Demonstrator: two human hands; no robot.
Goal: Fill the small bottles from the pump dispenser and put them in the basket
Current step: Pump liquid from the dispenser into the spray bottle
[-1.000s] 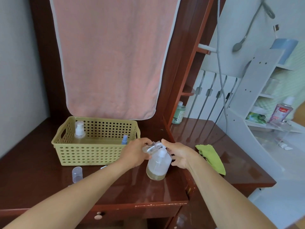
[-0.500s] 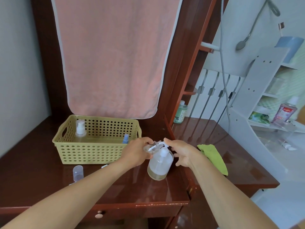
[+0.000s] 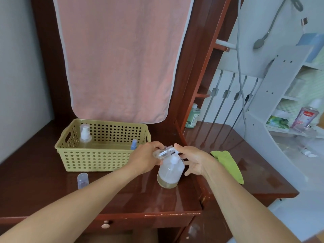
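— Position of the small bottle (image 3: 164, 152)?
— Tilted, gripped in left hand (image 3: 147, 159), mouth at the pump dispenser (image 3: 171, 170) nozzle.
— Right hand (image 3: 194, 159)?
— Fingers spread, thumb on the pump head.

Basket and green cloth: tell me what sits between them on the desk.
In the head view, the pump dispenser stands between the basket and green cloth, with both hands and a small bottle at its top.

The small bottle (image 3: 164, 152) is partly hidden by the left hand (image 3: 146, 159); its fill level cannot be determined.
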